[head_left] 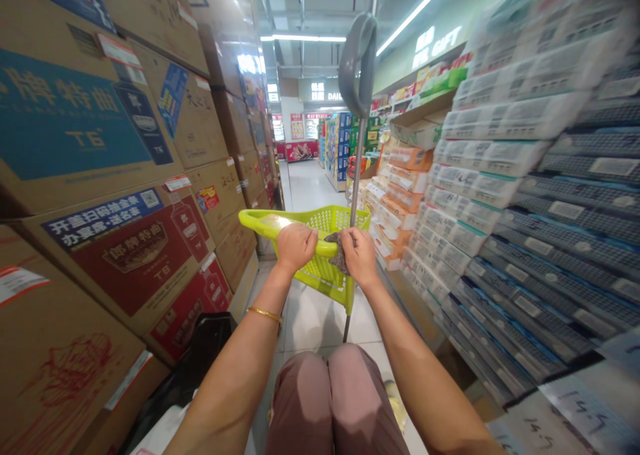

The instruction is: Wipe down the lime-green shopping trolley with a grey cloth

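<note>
A yellow-green plastic shopping cart (pixel 320 269) with a perforated basket stands just in front of my knees. My left hand (pixel 297 245) is closed around its handle (pixel 260 220). Pinched in my right hand (pixel 360 256) is a crumpled grey-brown cloth (pixel 339 255), which lies against the handle's right end. Close to that hand a thin metal pole (pixel 358 161) rises past the cart's right side. Near its top sits a grey plastic loop (pixel 357 65). Whether my right fingers also touch the pole, I cannot tell.
Stacked cardboard boxes (pixel 145 255) wall the left side, with a black bag (pixel 200 348) below them. Piles of wrapped packs (pixel 480 168) and dark blue-grey packs (pixel 550 275) line the right. Between them a tiled floor aisle (pixel 313 178) leads to further shelves.
</note>
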A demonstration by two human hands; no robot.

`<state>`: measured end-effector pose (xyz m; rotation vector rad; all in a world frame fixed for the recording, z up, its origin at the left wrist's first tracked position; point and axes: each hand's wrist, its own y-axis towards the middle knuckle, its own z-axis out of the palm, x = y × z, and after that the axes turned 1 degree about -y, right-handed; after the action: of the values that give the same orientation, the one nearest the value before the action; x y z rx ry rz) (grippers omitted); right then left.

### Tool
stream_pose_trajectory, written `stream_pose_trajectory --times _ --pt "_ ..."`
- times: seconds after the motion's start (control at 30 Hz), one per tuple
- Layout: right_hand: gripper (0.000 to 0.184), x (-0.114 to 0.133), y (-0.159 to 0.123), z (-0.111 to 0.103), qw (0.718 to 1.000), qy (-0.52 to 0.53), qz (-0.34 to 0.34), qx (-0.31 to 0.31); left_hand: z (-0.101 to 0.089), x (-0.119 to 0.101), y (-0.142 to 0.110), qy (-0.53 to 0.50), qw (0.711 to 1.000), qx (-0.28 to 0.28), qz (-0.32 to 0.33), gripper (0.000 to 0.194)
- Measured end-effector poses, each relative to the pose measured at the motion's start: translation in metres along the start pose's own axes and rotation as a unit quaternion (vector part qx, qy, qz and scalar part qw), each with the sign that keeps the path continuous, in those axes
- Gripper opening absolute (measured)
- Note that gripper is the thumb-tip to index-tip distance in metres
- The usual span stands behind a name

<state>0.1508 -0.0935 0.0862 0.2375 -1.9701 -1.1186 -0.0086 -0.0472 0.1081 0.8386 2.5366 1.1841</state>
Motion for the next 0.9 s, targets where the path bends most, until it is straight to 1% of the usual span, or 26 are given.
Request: stream_pose_trajectory --times 0.1,0.17,0.23,0.3,0.37,0.47,0.53,0.6,0.67,0.8,0.9 --pt "0.031 0.005 -0.002 0.006 1.000 -0.026 -0.013 -0.008 -0.001 0.010 0.003 -0.016 0.999 0.027 0.020 0.049" --pt "0.032 0.007 -0.004 0.009 0.999 -0.042 -0.019 -0.016 -0.003 0.014 0.006 -0.022 0.998 0.058 0.028 0.049" --pt "0.033 0.009 -0.006 0.011 0.998 -0.055 -0.022 -0.022 -0.007 0.016 0.009 -0.024 0.995 0.093 0.027 0.048" --pt "0.035 0.012 -0.008 0.014 0.997 -0.063 -0.024 -0.023 -0.013 0.014 0.012 -0.025 0.993 0.112 0.018 0.046" --pt "0.035 0.015 -0.010 0.016 0.997 -0.063 -0.031 -0.024 -0.018 0.007 0.014 -0.029 0.994 0.109 0.011 0.043" --pt "0.033 0.017 -0.014 0.022 0.997 -0.055 -0.050 -0.027 -0.024 -0.013 0.016 -0.038 0.995 0.097 0.002 0.041" --pt "0.032 0.015 -0.017 0.027 0.996 -0.048 -0.066 -0.029 -0.024 -0.027 0.015 -0.039 0.995 0.088 -0.037 0.042" --pt "0.030 0.009 -0.020 0.031 0.995 -0.041 -0.086 -0.030 -0.023 -0.037 0.014 -0.030 0.994 0.086 -0.064 0.044" --pt "0.027 -0.001 -0.022 0.033 0.992 -0.040 -0.115 -0.029 -0.021 -0.041 0.011 -0.008 0.995 0.085 -0.055 0.047" --pt "0.024 -0.025 -0.027 0.034 0.983 -0.067 -0.168 -0.032 -0.019 -0.035 0.007 0.027 0.996 0.086 -0.026 0.051" --pt "0.019 -0.038 -0.032 0.034 0.976 -0.097 -0.187 -0.057 -0.017 -0.031 0.005 0.029 0.996 0.085 -0.012 0.053"
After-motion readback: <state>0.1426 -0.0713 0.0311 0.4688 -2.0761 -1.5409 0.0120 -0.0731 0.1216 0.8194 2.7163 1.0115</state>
